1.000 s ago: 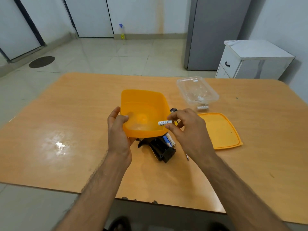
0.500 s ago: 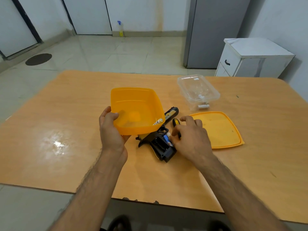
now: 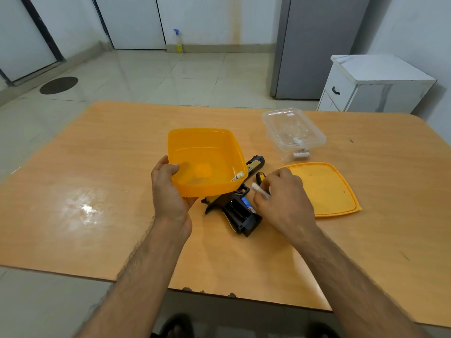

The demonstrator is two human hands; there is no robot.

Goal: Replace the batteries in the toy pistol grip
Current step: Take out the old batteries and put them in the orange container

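above the toy pistol (image 3: 238, 213), left hand (image 3: 170, 191) grips orange tub (image 3: 207, 152); right hand (image 3: 283, 201) pinches half-hidden battery (image 3: 259, 189).

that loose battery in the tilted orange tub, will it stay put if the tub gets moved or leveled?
Probably not. The battery is a smooth cylinder lying in the low corner of the orange tub, which the left hand holds tilted, so leveling would likely let it roll. The tub's inside looks glossy, so it may slide too. It looks small and light.
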